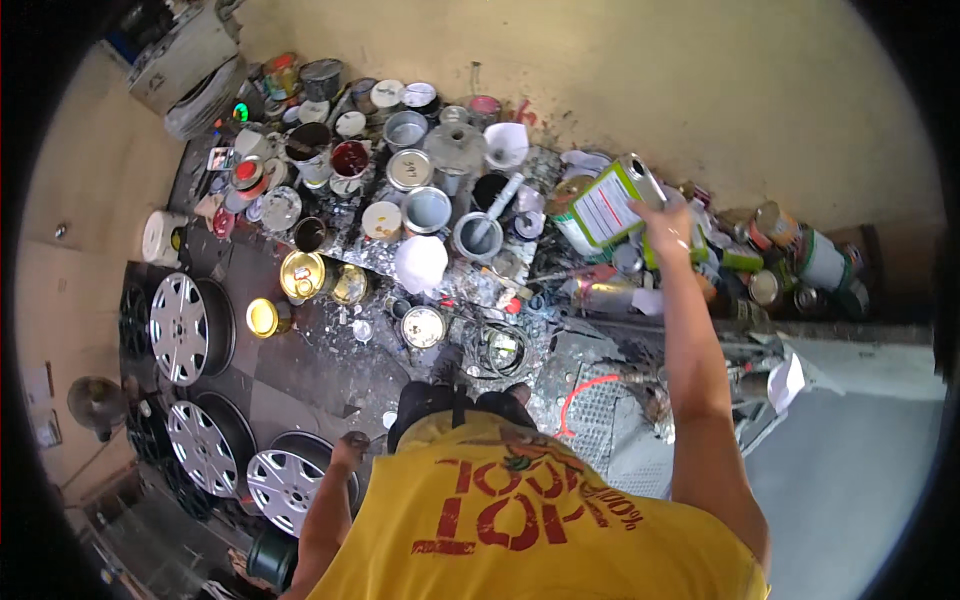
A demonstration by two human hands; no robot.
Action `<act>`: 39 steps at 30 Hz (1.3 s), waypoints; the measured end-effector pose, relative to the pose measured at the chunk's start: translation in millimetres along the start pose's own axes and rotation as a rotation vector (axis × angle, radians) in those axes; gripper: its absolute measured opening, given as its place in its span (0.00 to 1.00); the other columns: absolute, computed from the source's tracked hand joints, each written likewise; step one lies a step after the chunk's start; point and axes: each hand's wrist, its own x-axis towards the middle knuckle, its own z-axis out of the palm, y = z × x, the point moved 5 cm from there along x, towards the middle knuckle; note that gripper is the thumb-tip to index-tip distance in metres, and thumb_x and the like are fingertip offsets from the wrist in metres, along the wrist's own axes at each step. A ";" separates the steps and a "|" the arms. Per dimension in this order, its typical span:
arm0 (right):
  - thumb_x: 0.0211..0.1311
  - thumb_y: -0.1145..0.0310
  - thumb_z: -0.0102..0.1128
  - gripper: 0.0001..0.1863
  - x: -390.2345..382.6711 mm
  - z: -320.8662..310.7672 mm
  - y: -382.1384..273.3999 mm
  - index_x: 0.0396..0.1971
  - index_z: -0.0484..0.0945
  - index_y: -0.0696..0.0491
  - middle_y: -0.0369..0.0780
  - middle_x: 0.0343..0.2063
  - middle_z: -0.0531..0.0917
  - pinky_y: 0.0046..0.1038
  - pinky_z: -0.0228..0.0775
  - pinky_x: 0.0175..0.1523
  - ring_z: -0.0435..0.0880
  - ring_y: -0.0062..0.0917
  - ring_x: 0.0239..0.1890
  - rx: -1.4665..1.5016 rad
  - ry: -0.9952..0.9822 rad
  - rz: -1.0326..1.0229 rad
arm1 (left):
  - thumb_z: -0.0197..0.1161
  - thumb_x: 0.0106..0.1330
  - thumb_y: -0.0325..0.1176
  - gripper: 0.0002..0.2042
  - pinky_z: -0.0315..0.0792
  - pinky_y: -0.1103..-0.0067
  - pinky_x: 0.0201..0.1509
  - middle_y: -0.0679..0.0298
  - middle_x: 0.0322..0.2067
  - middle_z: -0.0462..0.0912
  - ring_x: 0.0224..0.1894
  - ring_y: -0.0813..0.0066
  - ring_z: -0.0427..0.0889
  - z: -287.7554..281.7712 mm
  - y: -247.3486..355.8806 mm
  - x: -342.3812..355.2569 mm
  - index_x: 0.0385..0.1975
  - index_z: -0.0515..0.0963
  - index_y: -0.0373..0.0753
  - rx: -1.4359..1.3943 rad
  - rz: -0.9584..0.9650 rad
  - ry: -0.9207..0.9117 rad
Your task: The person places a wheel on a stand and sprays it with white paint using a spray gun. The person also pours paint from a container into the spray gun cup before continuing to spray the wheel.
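My right hand (668, 225) grips a green and white rectangular metal can (605, 205), tilted, with its silver top up at the right, above a pile of tins and cans (760, 285) on the right. My left hand (350, 448) is low beside my body, fingers curled around something too small to make out. Just to the left of the green can stand a grey pot with a pale stick in it (478, 235), a pot of grey liquid (428, 207) and a crumpled white piece (420, 265), among many stained paint tins on the splattered bench.
Silver alloy wheels (180, 330) line the left side by the wall. Yellow tins (265, 318) sit near the bench's front. A red hose (585, 385) lies by a metal grate (620, 460) at lower right. A grey panel (850, 460) fills the far right.
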 end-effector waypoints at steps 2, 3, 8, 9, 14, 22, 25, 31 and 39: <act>0.40 0.60 0.80 0.38 49.0 55.4 20.2 0.51 0.76 0.66 0.52 0.44 0.84 0.35 0.73 0.56 0.84 0.39 0.49 -0.219 0.078 0.041 | 0.67 0.63 0.42 0.18 0.75 0.76 0.33 0.61 0.30 0.86 0.29 0.74 0.83 6.5 2.3 -28.0 0.47 0.81 0.37 -0.151 0.003 0.037; 0.39 0.58 0.80 0.40 69.2 82.6 29.0 0.52 0.75 0.65 0.53 0.46 0.84 0.35 0.73 0.57 0.84 0.39 0.50 -0.275 0.118 0.090 | 0.68 0.63 0.41 0.17 0.73 0.77 0.30 0.63 0.29 0.85 0.27 0.77 0.80 9.2 2.9 -47.4 0.46 0.81 0.38 -0.218 -0.010 0.069; 0.34 0.53 0.82 0.43 139.7 175.7 122.4 0.50 0.75 0.63 0.53 0.47 0.83 0.37 0.73 0.59 0.83 0.43 0.52 -0.269 0.330 0.279 | 0.68 0.62 0.37 0.17 0.73 0.77 0.29 0.65 0.32 0.85 0.27 0.78 0.78 16.1 -140.1 -117.1 0.48 0.79 0.37 -0.720 -0.180 0.066; 0.35 0.51 0.82 0.45 141.4 196.9 124.8 0.53 0.73 0.62 0.54 0.48 0.83 0.37 0.73 0.60 0.83 0.44 0.52 -0.242 0.320 0.273 | 0.67 0.62 0.38 0.20 0.75 0.76 0.32 0.63 0.34 0.86 0.30 0.74 0.81 21.3 -157.0 -143.7 0.53 0.77 0.39 -0.619 -0.088 0.122; 0.37 0.48 0.81 0.51 146.1 246.1 112.1 0.58 0.69 0.64 0.53 0.53 0.80 0.34 0.70 0.63 0.80 0.42 0.56 -0.381 0.236 0.338 | 0.66 0.62 0.47 0.33 0.78 0.71 0.41 0.59 0.39 0.88 0.41 0.65 0.87 41.2 -162.0 -210.8 0.69 0.67 0.49 0.057 -0.192 0.079; 0.51 0.57 0.76 0.45 61.6 212.0 120.2 0.62 0.63 0.65 0.54 0.57 0.76 0.35 0.66 0.64 0.74 0.41 0.62 -0.005 0.125 0.118 | 0.63 0.65 0.41 0.18 0.75 0.68 0.51 0.51 0.42 0.86 0.46 0.56 0.85 -7.1 -76.4 -78.6 0.48 0.80 0.35 -0.068 0.125 0.105; 0.58 0.71 0.70 0.44 -58.2 154.4 38.1 0.69 0.54 0.64 0.51 0.58 0.74 0.33 0.71 0.61 0.74 0.37 0.61 0.280 -0.006 -0.039 | 0.64 0.66 0.38 0.18 0.76 0.70 0.50 0.54 0.41 0.86 0.41 0.62 0.84 -27.0 45.2 -24.7 0.51 0.78 0.34 0.012 0.226 0.070; 0.64 0.74 0.63 0.31 -225.9 -29.7 54.9 0.65 0.62 0.60 0.42 0.52 0.76 0.25 0.70 0.56 0.77 0.23 0.48 0.312 0.446 0.109 | 0.64 0.68 0.37 0.16 0.75 0.78 0.37 0.60 0.36 0.85 0.35 0.77 0.82 -33.9 209.9 38.0 0.50 0.79 0.34 -0.092 0.248 -0.115; 0.59 0.54 0.69 0.40 -257.1 -209.9 136.6 0.61 0.66 0.68 0.57 0.55 0.77 0.37 0.70 0.59 0.81 0.44 0.53 -0.030 1.048 0.449 | 0.64 0.67 0.35 0.15 0.76 0.73 0.47 0.54 0.38 0.86 0.43 0.66 0.85 22.6 291.4 87.6 0.47 0.80 0.30 0.418 0.598 -0.313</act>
